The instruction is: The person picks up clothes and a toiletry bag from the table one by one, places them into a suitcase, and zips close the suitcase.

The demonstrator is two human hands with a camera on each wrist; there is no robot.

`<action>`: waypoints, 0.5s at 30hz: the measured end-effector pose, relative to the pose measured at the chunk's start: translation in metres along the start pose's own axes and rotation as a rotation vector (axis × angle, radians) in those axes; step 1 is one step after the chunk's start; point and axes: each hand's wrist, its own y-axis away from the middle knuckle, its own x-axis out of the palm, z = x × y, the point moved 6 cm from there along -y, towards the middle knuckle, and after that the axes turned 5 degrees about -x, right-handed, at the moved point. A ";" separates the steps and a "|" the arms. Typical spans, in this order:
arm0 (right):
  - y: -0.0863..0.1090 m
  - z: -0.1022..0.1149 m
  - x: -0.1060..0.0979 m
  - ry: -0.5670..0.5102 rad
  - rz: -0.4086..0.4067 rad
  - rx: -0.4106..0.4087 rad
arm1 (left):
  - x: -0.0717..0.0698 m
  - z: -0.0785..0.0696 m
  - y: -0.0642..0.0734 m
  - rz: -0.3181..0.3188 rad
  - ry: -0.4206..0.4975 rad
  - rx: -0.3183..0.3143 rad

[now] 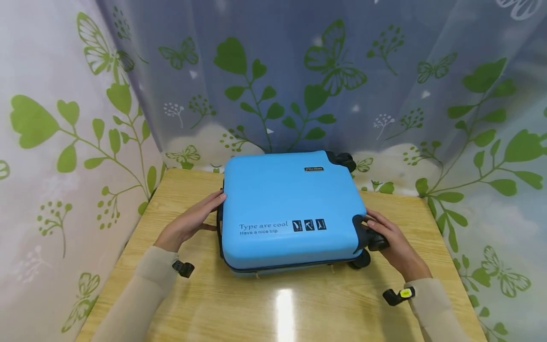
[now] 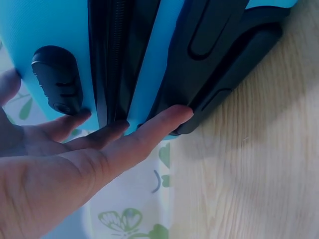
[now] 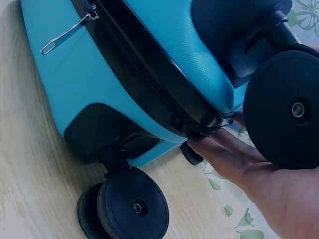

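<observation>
A light blue hard-shell suitcase lies flat on the wooden table, its printed lettering facing up. At its left end, my left hand touches the side with extended fingers. The left wrist view shows those fingertips along the zipper seam and a black handle piece, with a small black fitting above the thumb side. My right hand is at the wheeled end, its fingers reaching against the end between the black wheels. One wheel partly covers that hand in the right wrist view; another wheel stands lower.
Wooden table extends in front of the suitcase. A patterned curtain hangs close behind it and along both sides. A metal zipper pull hangs on the suitcase's front side.
</observation>
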 end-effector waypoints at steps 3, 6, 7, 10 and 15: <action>0.002 0.000 0.002 0.008 -0.018 0.006 | -0.003 -0.002 -0.008 0.003 0.000 0.002; 0.005 -0.001 0.005 0.016 -0.042 0.012 | -0.006 -0.005 -0.017 0.000 0.001 -0.001; 0.005 -0.001 0.006 0.017 -0.051 0.014 | -0.007 -0.006 -0.020 0.001 0.001 0.002; 0.008 0.000 0.008 0.013 -0.070 0.011 | -0.009 -0.009 -0.028 -0.005 0.003 0.002; 0.011 0.002 0.011 0.001 -0.090 -0.013 | -0.010 -0.017 -0.038 -0.013 0.016 0.005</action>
